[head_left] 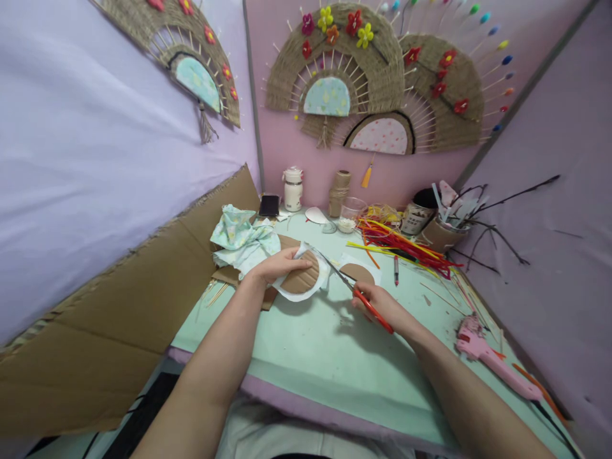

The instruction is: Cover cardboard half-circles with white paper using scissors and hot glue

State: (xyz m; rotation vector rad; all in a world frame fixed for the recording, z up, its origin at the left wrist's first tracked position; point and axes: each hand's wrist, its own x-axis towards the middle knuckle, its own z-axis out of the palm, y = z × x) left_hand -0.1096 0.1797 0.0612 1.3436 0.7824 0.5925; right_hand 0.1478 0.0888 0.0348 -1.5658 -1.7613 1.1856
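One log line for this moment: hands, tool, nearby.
left hand: holds disc | right hand: holds scissors | scissors: at fabric edge, contact unclear | nearby: second disc, glue gun

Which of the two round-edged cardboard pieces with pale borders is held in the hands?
The left piece, pinched by the left hand; the right piece lies on the table.

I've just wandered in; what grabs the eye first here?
Probably the woven fans, bright with flowers, on the walls. Below, the right hand holds red-handled scissors at the edge of a cardboard piece in the left hand. A pink glue gun lies on the table's right side.
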